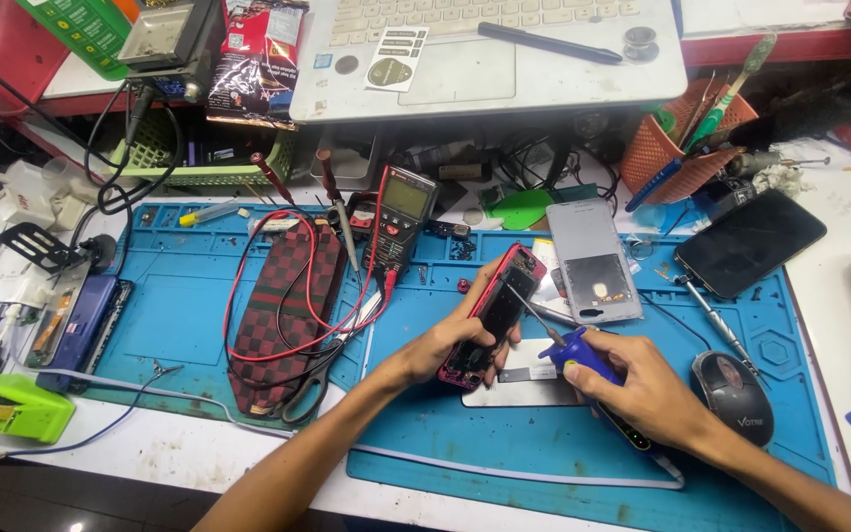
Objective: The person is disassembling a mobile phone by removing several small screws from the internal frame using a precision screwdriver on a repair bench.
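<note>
My left hand [445, 340] grips an opened phone with a red frame [492, 313], tilted above the blue work mat [199, 315]. My right hand [642, 389] holds a blue-handled screwdriver [568, 347], and its thin metal tip rests on the phone's exposed inside. A grey phone back cover [593, 261] lies just behind the phone on the mat. A white plate [524, 379] lies flat under both hands.
A multimeter [404, 212] with red and black leads sits left of centre beside a checkered pouch [283, 315]. A dark phone [751, 241], a second screwdriver [711, 315] and a mouse [736, 394] lie to the right. An orange tool cup [677, 148] and a laptop [494, 49] stand behind.
</note>
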